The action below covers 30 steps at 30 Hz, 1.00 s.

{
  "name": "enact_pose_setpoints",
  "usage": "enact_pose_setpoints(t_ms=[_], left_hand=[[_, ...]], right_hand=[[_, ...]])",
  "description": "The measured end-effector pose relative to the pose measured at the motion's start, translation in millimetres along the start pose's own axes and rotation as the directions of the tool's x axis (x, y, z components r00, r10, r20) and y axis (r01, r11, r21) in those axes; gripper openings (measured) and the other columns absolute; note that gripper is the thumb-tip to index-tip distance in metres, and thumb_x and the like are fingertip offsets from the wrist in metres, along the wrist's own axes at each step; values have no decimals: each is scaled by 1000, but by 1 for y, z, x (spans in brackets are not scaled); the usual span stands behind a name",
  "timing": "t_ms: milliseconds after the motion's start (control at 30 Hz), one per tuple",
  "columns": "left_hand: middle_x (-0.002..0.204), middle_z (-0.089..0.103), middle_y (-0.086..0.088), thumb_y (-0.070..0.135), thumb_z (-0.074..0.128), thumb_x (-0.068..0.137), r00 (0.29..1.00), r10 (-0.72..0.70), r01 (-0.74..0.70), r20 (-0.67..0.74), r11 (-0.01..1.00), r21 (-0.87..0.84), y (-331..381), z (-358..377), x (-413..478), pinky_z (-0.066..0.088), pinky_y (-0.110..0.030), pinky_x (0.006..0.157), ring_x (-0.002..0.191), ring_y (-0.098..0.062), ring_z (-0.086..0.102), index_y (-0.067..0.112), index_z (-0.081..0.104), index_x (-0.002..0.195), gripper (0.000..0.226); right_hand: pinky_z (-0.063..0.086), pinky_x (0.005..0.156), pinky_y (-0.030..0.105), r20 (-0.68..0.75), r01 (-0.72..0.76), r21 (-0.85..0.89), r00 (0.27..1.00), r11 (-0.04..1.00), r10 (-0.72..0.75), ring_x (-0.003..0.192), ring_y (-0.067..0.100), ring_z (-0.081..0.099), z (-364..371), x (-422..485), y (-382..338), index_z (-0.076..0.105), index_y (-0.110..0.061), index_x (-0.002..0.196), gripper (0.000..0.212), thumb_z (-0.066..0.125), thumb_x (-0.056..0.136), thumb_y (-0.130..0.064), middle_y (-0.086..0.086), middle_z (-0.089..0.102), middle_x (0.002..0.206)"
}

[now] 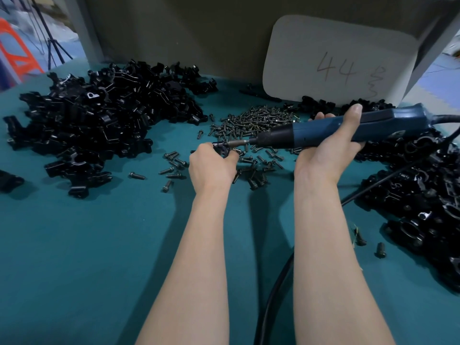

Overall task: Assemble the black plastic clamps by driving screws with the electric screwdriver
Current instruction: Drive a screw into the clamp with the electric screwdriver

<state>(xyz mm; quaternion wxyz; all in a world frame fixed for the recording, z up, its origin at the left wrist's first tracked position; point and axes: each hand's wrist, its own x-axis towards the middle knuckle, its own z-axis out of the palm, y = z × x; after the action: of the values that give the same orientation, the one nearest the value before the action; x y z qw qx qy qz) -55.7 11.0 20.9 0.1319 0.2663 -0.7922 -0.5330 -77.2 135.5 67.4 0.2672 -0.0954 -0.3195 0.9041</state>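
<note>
Where both forearms are cut off by the lower edge of the frame, a black cord (273, 290) is seen running up the teal table (99, 245) between them. It is passed behind the right forearm and left slack, presumably so that the tool can be swung freely.

Further up, at the centre, a small black clamp (222, 148) is pinched in the left hand (211, 168), whose fingers (230, 156) are curled tightly round it. It is held just above the table, apparently so that its screw hole is presented to the tool. The electric screwdriver (323, 131) is gripped round its blue body by the right hand (328, 145), with the thumb laid over the top. It is held nearly level, and its bit (239, 142) is brought against the clamp.

Whether a screw is seated on the bit cannot be told, and most of the clamp's shape is hidden by the hand.

Loose screws (258, 120) are heaped just beyond the hands, within easy reach. Black clamp parts are piled in a left heap (99, 113) and a right heap (423, 195). The right heap is cut off by the frame edge, and which heap is finished cannot be made out. At the upper right a pale card (336, 61) marked "44" is propped.
</note>
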Motion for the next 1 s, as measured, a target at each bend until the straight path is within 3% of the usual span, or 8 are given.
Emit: enact_pose_setpoints(t_ms=[233, 500, 733, 1000], left_hand=[[85, 72, -11, 27, 64, 87, 1000, 0, 0, -5, 1000, -4, 0, 0, -1, 59, -40, 73, 79, -24, 71, 12, 63, 99, 19], [86, 72, -11, 28, 64, 88, 1000, 10, -10, 1, 1000, 0, 0, -1, -2, 58, -39, 75, 81, -23, 70, 11, 64, 102, 22], [87, 72, -12, 27, 64, 87, 1000, 13, -13, 4, 1000, -3, -1, 1, -1, 58, -42, 76, 81, -25, 70, 11, 64, 104, 23], [87, 71, -11, 26, 65, 87, 1000, 22, -22, -2, 1000, 1, -1, 2, 0, 58, -42, 75, 80, -26, 71, 10, 63, 98, 20]], right_hand=[[56, 81, 30, 18, 0, -26, 1000, 1000, 1, 83, 20, 62, 2, -2, 0, 34, -15, 133, 45, 56, 96, -26, 10, 56, 102], [55, 88, 35, 33, 7, -31, 999, 1000, -6, 83, 19, 60, 4, -5, 0, 34, -15, 135, 46, 57, 96, -24, 8, 55, 97], [55, 87, 35, 26, -8, -35, 1000, 999, 8, 82, 19, 61, 4, -4, 1, 34, -19, 128, 39, 56, 96, -25, 9, 56, 98], [55, 86, 33, 52, 44, -45, 998, 998, -42, 84, 19, 61, 4, -5, 3, 29, -14, 141, 54, 56, 96, -25, 6, 56, 93]])
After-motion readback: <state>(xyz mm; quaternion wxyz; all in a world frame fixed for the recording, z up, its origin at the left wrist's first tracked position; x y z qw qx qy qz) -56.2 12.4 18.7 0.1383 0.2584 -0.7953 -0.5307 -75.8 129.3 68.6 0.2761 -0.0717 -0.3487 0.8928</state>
